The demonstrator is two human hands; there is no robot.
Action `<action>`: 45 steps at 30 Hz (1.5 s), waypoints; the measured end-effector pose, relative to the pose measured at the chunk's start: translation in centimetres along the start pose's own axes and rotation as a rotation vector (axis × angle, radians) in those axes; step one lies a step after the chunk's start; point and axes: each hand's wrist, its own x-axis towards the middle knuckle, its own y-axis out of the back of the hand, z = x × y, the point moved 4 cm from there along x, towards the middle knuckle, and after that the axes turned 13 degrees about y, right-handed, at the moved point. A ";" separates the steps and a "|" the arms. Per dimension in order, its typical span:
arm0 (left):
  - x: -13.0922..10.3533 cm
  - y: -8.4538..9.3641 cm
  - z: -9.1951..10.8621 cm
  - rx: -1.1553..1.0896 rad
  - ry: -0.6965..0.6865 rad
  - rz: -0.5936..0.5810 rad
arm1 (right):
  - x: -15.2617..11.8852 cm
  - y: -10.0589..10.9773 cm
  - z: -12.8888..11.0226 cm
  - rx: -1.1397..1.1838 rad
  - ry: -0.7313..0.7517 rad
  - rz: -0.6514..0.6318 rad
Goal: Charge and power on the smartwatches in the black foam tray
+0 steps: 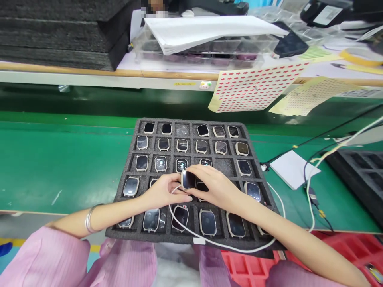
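Across the green workbench (60,159) lies a dark foam tray (225,166), watch heads (208,222) in most compartments, clear plastic (181,130) at twelve o'clock. Above its centre, my left hand (163,189) and right hand (214,185) grip one smartwatch (188,180).

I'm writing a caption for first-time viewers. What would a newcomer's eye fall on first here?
Most striking is the dark foam tray in the centre, its compartments mostly holding strapless smartwatches. Over its middle, the left hand and right hand hold one pale-cased smartwatch, with a white cable looping across the tray's near side. Above, a sheet of red-arrow stickers hangs from the shelf edge.
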 end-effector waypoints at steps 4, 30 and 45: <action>-0.1 0.2 0.1 0.059 0.026 0.092 | -0.4 -0.4 0.3 0.013 0.023 -0.002; -0.7 -0.4 0.9 -0.010 0.026 0.012 | -1.4 -1.5 -0.1 0.213 0.087 0.247; -0.2 -0.3 0.2 0.056 0.055 0.081 | -4.6 5.3 4.5 0.049 -0.093 0.152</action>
